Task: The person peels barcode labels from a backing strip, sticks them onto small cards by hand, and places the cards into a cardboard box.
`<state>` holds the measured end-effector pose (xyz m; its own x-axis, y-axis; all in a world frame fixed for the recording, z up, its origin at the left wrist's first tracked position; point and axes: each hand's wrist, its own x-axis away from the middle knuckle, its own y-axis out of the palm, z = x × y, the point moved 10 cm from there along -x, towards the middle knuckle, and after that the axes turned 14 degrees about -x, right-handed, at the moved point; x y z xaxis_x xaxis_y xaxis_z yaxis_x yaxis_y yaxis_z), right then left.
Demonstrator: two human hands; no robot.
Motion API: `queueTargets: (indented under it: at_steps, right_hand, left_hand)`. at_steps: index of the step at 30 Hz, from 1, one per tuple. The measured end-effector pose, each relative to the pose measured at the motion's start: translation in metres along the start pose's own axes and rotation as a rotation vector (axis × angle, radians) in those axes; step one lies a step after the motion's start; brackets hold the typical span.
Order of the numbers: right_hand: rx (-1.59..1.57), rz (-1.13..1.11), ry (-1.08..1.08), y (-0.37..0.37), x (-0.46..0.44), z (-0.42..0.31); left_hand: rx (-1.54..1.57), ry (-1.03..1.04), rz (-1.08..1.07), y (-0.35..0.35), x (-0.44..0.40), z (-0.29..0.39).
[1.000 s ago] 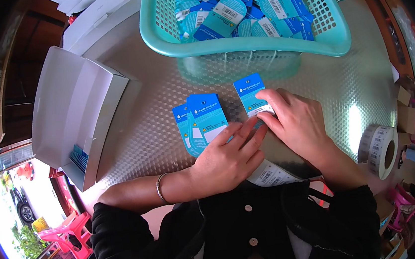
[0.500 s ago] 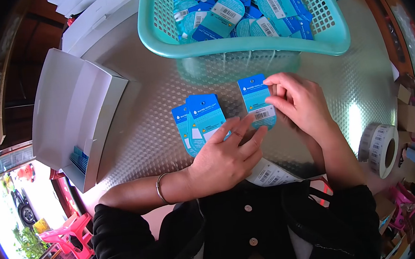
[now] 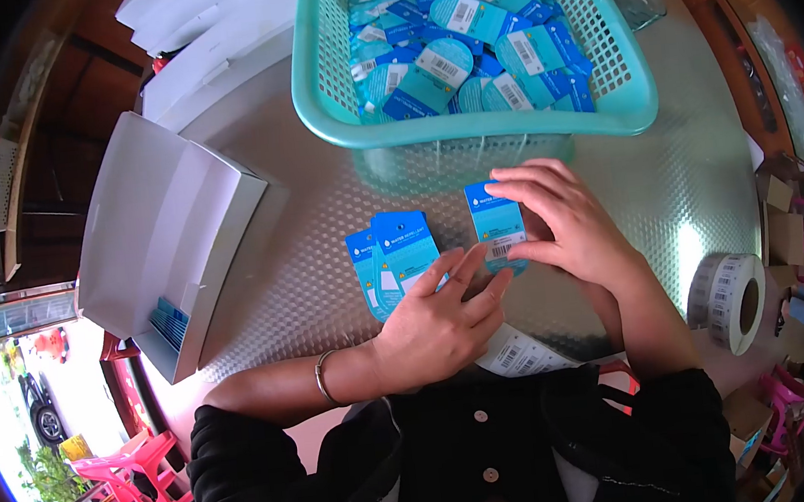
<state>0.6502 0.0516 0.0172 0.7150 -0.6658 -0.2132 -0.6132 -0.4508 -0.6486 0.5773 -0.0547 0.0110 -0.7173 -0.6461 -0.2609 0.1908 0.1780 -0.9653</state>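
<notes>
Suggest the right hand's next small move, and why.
Probably carry the card to the basket: a barcode label is already on it, the right hand has it by the edge, and similar barcoded cards lie in the basket.

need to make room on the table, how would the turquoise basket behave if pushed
The turquoise basket likely feels weighty, being filled with many cards. Its perforated sides may flex a little. The loosely heaped cards could slide if it tips.
</notes>
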Motion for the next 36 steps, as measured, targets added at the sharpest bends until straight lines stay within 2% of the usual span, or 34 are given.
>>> queueTargets:
  at_steps: [9,11,14,18,21,22,23,25,28,31,36]
  right_hand:
    - [-0.278,0.044,0.129,-0.002,0.002,0.004]
    - [-0.395,0.007,0.234,-0.002,0.005,0.012]
    - [-0.414,-0.067,0.241,-0.013,0.003,0.0]
    - [-0.444,-0.296,0.225,-0.023,0.002,-0.024]
    - [-0.465,-0.27,0.205,-0.051,-0.005,-0.037]
    - [-0.469,-0.208,0.239,-0.063,-0.006,-0.034]
    - [-0.687,-0.073,0.237,-0.072,-0.01,-0.025]
    - [-0.655,0.132,0.238,-0.099,-0.018,-0.016]
    - [-0.694,0.323,0.128,-0.127,-0.033,-0.004]
    - [-0.542,0.413,0.148,-0.145,-0.048,0.006]
    - [-0.336,0.414,0.19,-0.154,-0.075,0.033]
  left_hand:
    - [0.025,0.114,0.108,-0.014,0.004,0.006]
    - [0.116,0.15,0.088,-0.015,0.007,0.01]
    - [0.337,0.141,0.053,-0.017,0.007,0.01]
    - [0.69,0.135,-0.06,-0.021,0.002,0.007]
    - [0.801,0.115,-0.157,-0.01,0.006,0.009]
    - [0.793,0.116,-0.171,-0.009,0.008,0.01]
    - [0.785,0.116,-0.186,-0.009,0.01,0.01]
    - [0.776,0.114,-0.195,-0.009,0.012,0.01]
    - [0.768,0.116,-0.217,-0.01,0.013,0.01]
    - [0.734,0.133,-0.288,-0.011,0.019,0.013]
    - [0.659,0.133,-0.362,-0.011,0.03,0.014]
